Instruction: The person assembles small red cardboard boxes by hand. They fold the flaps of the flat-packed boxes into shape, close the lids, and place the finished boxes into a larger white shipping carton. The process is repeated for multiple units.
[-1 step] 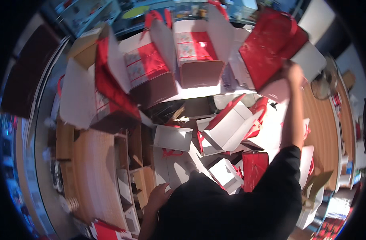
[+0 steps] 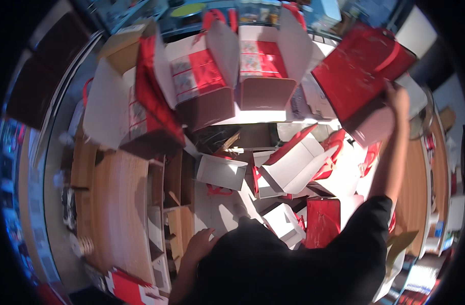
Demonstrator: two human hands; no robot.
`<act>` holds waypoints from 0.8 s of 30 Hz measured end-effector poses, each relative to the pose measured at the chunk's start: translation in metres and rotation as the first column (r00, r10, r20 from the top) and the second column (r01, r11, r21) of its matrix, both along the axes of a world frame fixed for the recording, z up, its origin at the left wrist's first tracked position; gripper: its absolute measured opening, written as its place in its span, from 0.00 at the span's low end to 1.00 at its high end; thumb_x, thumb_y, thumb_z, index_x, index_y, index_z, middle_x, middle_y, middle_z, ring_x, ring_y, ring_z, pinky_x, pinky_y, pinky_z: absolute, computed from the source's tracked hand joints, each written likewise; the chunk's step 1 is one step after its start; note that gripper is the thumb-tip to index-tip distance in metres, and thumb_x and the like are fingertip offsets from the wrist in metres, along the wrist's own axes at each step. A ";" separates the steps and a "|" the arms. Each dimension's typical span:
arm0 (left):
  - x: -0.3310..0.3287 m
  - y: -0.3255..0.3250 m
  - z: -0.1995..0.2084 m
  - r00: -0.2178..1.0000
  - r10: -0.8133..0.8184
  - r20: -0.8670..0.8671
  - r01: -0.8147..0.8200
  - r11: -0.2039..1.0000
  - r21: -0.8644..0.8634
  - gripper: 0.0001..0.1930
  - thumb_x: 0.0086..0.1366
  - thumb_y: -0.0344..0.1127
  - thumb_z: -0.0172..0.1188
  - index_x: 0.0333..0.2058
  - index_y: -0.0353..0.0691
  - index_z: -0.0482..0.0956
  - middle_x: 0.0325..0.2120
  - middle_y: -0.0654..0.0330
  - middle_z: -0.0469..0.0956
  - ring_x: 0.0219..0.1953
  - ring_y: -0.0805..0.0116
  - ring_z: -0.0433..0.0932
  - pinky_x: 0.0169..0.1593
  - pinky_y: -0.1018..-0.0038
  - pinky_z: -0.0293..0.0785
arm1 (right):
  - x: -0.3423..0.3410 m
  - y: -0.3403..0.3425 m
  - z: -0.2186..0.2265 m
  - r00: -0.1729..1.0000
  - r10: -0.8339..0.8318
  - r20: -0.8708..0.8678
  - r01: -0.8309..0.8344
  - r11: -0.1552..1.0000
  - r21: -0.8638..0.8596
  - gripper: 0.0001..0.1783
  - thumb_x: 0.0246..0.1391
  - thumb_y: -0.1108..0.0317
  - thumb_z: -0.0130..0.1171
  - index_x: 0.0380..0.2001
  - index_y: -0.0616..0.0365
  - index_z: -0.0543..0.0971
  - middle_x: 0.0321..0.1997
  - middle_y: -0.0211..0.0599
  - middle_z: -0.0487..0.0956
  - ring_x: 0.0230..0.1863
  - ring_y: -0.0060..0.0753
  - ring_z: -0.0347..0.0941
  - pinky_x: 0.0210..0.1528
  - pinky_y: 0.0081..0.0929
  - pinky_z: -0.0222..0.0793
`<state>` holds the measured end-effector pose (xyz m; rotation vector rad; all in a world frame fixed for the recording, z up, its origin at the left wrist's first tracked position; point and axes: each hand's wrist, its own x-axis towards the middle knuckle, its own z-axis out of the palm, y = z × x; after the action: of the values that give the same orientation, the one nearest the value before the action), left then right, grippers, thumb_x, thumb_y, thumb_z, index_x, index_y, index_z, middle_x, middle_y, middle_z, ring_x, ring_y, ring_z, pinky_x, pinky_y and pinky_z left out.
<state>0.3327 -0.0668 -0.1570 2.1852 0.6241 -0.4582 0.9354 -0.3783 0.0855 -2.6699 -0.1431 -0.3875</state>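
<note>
At the far right, my right hand (image 2: pixel 398 99) grips the near edge of a red gift box (image 2: pixel 357 73) with a red strap handle. The box is tilted over the table, and its pale end faces me. My left hand (image 2: pixel 201 245) hangs low beside the wooden shelving, fingers loosely apart and holding nothing. Left of the red box stand opened gift boxes: one (image 2: pixel 267 94) in the middle, another (image 2: pixel 204 107) beside it, and a third (image 2: pixel 158 134) at the left. Red and patterned packs (image 2: pixel 194 73) lie inside them.
On the floor before me lie several empty white and red boxes (image 2: pixel 293 162) and a closed red box (image 2: pixel 323 221). Wooden counters stand at left (image 2: pixel 118 213) and right (image 2: pixel 413 173). Open shelf compartments (image 2: pixel 174 178) edge the left counter. A blue shelf unit is behind the table.
The red box in my right hand has tilted so its red face shows more fully, and my hand has moved right and slightly down with it. The view has shifted a little.
</note>
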 end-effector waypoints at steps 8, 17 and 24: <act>-0.021 -0.011 -0.007 0.968 -0.070 0.241 0.058 0.997 0.059 0.21 0.61 0.46 0.54 0.47 0.38 0.72 0.42 0.49 0.75 0.45 0.50 0.74 0.49 0.60 0.70 | -0.137 -0.053 0.155 0.906 0.386 -0.176 -0.387 0.922 0.030 0.20 0.56 0.49 0.52 0.29 0.56 0.76 0.20 0.22 0.69 0.18 0.17 0.62 0.20 0.19 0.57; -0.094 -0.049 0.003 0.944 -0.016 0.329 0.136 0.928 -0.347 0.22 0.64 0.48 0.51 0.50 0.38 0.72 0.44 0.49 0.75 0.47 0.51 0.74 0.51 0.64 0.68 | -0.344 0.042 0.151 0.688 0.615 -0.384 -0.631 0.769 0.100 0.15 0.55 0.61 0.58 0.25 0.63 0.73 0.23 0.23 0.70 0.27 0.15 0.62 0.30 0.18 0.60; -0.173 -0.065 0.053 0.914 0.173 0.367 0.088 0.799 -0.596 0.22 0.68 0.48 0.48 0.51 0.37 0.71 0.44 0.54 0.77 0.46 0.64 0.76 0.52 0.72 0.68 | -0.490 0.152 0.149 0.424 0.877 -0.228 -0.899 0.437 0.010 0.12 0.56 0.65 0.53 0.25 0.64 0.73 0.24 0.20 0.68 0.29 0.15 0.58 0.32 0.17 0.56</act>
<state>0.1598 -0.1318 -0.1036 1.5702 0.2421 -0.1308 0.4457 -0.2268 0.2346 -2.2571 -1.4979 0.2688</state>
